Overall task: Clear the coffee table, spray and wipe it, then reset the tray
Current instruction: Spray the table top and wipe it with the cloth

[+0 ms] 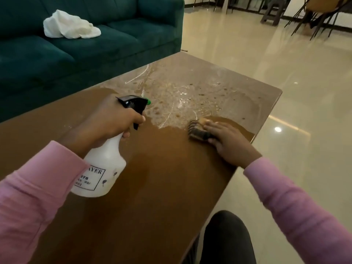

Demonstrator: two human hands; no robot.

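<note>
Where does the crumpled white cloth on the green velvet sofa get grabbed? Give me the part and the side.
Pinch the crumpled white cloth at its raised, bunched hump near the left end, coming straight down from above. It lies loose on the green sofa seat, where its flatter right edge hugs the cushion and offers less to catch.

Brown bench [162, 178] with a smooth, glossy top, wet and streaked at its far end. White matt plastic spray bottle [102, 168] with black plastic trigger [136, 103]. Teal sofa [114, 44] in soft plush fabric; crumpled white cloth [70, 25]; polished, reflective floor [285, 73].
</note>
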